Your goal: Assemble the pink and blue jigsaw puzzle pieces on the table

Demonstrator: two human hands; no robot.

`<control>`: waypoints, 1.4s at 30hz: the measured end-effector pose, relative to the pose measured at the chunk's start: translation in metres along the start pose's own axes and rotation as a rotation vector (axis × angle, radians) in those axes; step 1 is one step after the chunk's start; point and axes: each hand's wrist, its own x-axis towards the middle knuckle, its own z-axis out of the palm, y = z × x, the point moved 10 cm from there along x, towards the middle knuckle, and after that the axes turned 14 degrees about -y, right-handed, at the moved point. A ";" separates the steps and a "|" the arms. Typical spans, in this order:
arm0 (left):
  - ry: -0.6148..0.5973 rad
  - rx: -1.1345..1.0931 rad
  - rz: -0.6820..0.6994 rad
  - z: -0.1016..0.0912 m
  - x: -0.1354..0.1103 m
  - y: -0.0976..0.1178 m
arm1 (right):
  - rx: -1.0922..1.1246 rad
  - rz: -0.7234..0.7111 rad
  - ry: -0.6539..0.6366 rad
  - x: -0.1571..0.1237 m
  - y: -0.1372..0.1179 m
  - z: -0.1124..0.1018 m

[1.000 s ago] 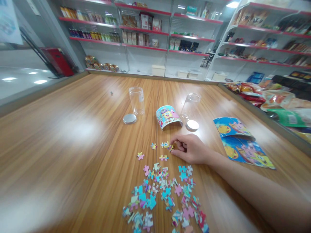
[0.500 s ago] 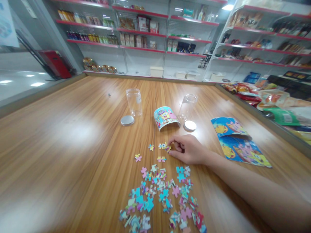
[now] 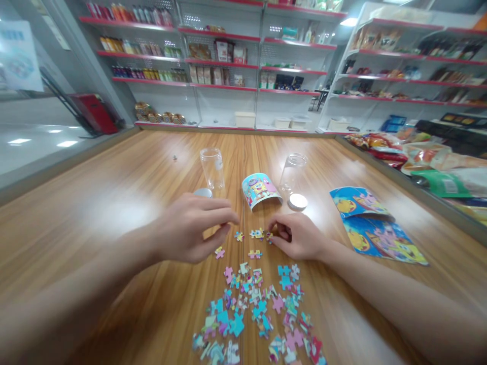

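My right hand (image 3: pixel 299 234) pinches a small yellow and purple puzzle piece (image 3: pixel 269 236) at the tabletop. Just left of it lie joined yellow pieces with big eyes (image 3: pixel 256 233). Over the table on the left, my left hand (image 3: pixel 200 225) has thumb and forefinger apart, with nothing seen between them. Close to its fingertips is a loose yellow piece (image 3: pixel 239 236). A yellow and pink piece (image 3: pixel 219 252) lies below that hand, and another yellow piece (image 3: pixel 255 254) lies below the joined ones. Nearer me spreads a heap of mixed pieces (image 3: pixel 236 323).
Behind the hands stand two clear jars (image 3: pixel 213 170) (image 3: pixel 292 175), a silver lid (image 3: pixel 297 202) and a curved cartoon picture card (image 3: pixel 262 188). A second lid (image 3: pixel 203 193) is partly hidden by my left hand. Blue picture sheets (image 3: pixel 375 228) lie right; snack bags (image 3: pixel 437 157) sit beyond the table edge.
My left hand has come in from the left, beside the yellow pieces. The piece in my right hand now sits slightly apart from the joined ones. The view has tilted up a little.
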 end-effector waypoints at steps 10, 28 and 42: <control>-0.170 -0.283 -0.044 0.067 0.021 -0.037 | -0.125 -0.115 0.019 0.000 -0.018 0.003; -0.131 -0.195 -0.143 0.078 0.030 -0.020 | -0.151 -0.091 -0.002 0.003 -0.020 0.005; -0.084 -0.227 -0.133 0.072 0.029 -0.019 | -0.123 -0.100 -0.013 0.003 -0.020 0.004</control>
